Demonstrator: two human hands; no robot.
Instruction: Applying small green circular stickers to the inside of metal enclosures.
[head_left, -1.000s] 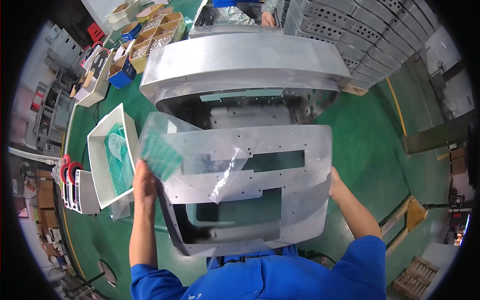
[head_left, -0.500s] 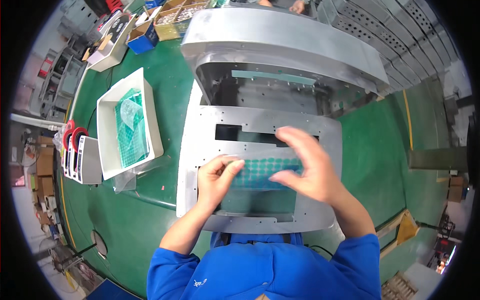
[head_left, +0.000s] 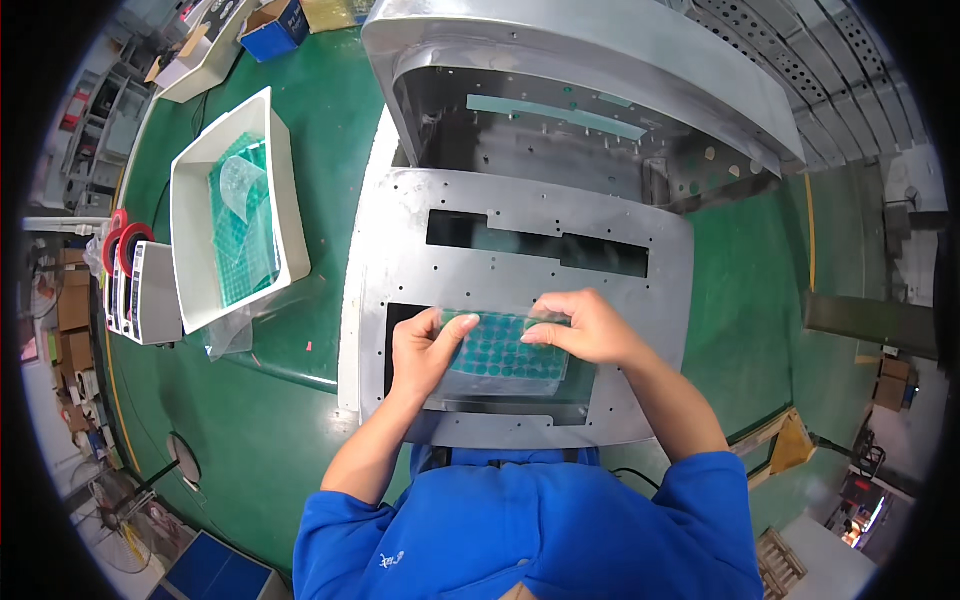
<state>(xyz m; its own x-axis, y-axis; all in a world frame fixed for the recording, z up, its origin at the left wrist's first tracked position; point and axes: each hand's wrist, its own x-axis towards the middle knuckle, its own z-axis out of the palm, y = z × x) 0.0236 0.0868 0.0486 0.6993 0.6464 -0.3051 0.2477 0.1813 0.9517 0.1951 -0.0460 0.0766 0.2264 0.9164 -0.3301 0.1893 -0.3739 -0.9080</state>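
Held over the cut-out of a flat grey metal panel (head_left: 540, 200) is a clear sheet of round green stickers (head_left: 505, 350). My left hand (head_left: 420, 355) grips its upper left part, thumb on top and fingers curled behind. At the upper right of the sheet, my right hand (head_left: 590, 325) is closed, thumb and forefinger pinching at its edge. Whether a single sticker sits between those fingertips is too small to tell. Just beyond the panel a large metal housing (head_left: 590, 60) stands with its hollow inside towards me; a pale green strip (head_left: 555, 117) lies along its inner wall.
On the left is a white bin (head_left: 287, 190) with more green sheets (head_left: 235, 235) inside. Beside it stand white holders (head_left: 158, 295) with red tape rolls (head_left: 128, 245). A blue box (head_left: 275, 30) is at the far left. Perforated metal parts (head_left: 760, 50) are stacked at the far right.
My right hand has come down and inward from open, spread fingers to a pinch on the sheet. The left hand keeps its grip. The whole view has shifted slightly.
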